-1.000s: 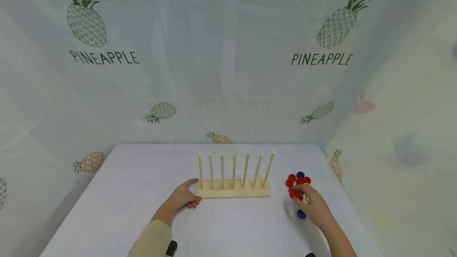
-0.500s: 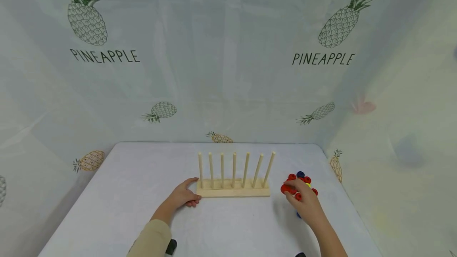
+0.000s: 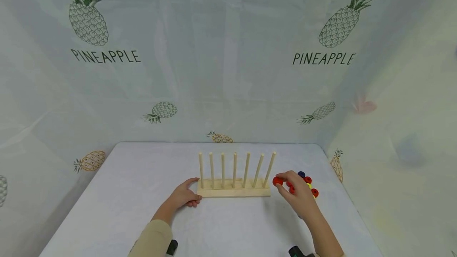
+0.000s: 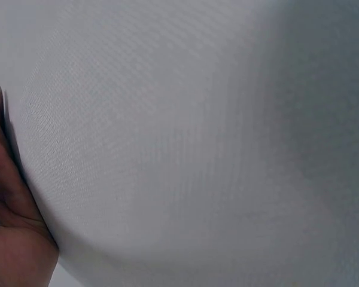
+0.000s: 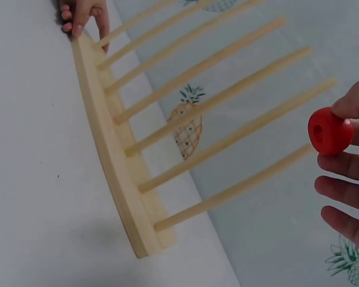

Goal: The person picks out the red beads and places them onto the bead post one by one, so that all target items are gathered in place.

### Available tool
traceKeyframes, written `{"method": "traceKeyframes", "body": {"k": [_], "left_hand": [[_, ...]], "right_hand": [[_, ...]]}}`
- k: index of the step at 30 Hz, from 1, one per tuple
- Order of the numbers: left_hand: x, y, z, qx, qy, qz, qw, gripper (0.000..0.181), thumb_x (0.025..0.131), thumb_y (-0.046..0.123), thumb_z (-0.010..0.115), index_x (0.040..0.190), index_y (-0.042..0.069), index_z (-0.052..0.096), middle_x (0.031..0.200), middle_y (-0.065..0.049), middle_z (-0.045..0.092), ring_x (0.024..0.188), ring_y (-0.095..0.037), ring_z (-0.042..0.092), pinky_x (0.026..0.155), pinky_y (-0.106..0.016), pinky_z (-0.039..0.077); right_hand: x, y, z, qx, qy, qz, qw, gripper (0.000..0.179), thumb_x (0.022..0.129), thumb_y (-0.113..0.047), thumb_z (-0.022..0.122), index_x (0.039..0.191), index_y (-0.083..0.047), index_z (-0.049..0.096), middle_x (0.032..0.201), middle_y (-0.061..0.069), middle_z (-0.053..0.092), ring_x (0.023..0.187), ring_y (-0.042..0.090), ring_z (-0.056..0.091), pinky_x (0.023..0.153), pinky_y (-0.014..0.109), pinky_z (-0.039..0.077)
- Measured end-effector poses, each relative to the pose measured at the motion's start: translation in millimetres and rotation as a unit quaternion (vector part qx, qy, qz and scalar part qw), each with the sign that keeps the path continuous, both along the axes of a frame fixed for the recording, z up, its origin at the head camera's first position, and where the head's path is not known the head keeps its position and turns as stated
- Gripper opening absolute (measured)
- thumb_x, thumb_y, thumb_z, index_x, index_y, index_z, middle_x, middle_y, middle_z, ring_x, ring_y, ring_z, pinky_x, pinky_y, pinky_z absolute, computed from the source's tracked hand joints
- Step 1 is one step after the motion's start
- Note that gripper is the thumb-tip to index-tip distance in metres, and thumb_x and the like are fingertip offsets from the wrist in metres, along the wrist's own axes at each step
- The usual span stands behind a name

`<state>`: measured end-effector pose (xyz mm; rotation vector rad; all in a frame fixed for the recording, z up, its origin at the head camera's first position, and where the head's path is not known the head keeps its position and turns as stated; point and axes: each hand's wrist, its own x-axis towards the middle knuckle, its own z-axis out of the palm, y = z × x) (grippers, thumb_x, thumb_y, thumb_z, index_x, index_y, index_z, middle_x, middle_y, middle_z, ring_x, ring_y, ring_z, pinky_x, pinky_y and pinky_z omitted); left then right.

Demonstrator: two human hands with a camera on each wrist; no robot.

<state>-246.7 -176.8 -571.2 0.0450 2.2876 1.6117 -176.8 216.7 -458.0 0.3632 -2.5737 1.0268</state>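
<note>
A pale wooden peg stand (image 3: 233,194), with several upright bare dowels in a row, sits mid-table. At its left end my left hand (image 3: 181,196) holds the base between thumb and index finger. Only part of that hand shows at the left edge of the left wrist view. Just right of the rightmost dowel, my right hand (image 3: 299,198) pinches a round red bead (image 3: 277,181) between thumb and fingers. The hole in the bead (image 5: 319,131) shows in the right wrist view, close to the tip of the nearest dowel.
Several loose beads, among them a red bead (image 3: 314,192) and a blue bead (image 3: 301,174), lie on the white table (image 3: 221,229) at the right, partly behind my right hand. A pineapple-printed cloth (image 3: 221,70) hangs behind the table.
My right hand has lifted a red bead from the pile and carried it left toward the peg stand. The left hand has stayed at the stand's end.
</note>
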Motion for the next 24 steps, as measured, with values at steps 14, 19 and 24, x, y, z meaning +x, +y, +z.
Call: {"method": "traceKeyframes", "body": {"k": [14,19,24], "left_hand": [[-0.3,-0.6,-1.8,-0.006,0.005,-0.003,1.0,0.084,0.08,0.006,0.08,0.15,0.004,0.033,0.066,-0.008,0.068,0.051,-0.015,0.063,0.046,-0.024,0.049],[-1.0,-0.5,-1.4,-0.004,0.001,-0.003,1.0,0.084,0.08,0.005,0.079,0.15,0.005,0.032,0.066,-0.009,0.068,0.052,-0.015,0.064,0.046,-0.024,0.049],[-1.0,-0.3,-0.4,-0.013,-0.002,0.0,0.9999,0.084,0.081,0.007,0.079,0.15,0.006,0.032,0.066,-0.008,0.068,0.051,-0.014,0.064,0.046,-0.023,0.049]], "right_hand": [[-7.8,-27,27.6,0.019,0.068,0.035,0.9969,0.027,0.083,-0.009,0.077,0.108,-0.015,0.069,0.099,-0.01,0.063,0.092,0.011,0.059,0.078,0.037,0.054],[-14.9,-37,35.0,0.022,0.081,0.056,0.9949,0.026,0.083,-0.009,0.077,0.107,-0.015,0.069,0.097,-0.011,0.062,0.092,0.012,0.059,0.079,0.036,0.054],[-20.6,-47,44.6,0.009,0.067,0.08,0.9945,0.027,0.084,-0.009,0.077,0.109,-0.013,0.069,0.1,-0.009,0.064,0.096,0.016,0.06,0.083,0.044,0.053]]}}
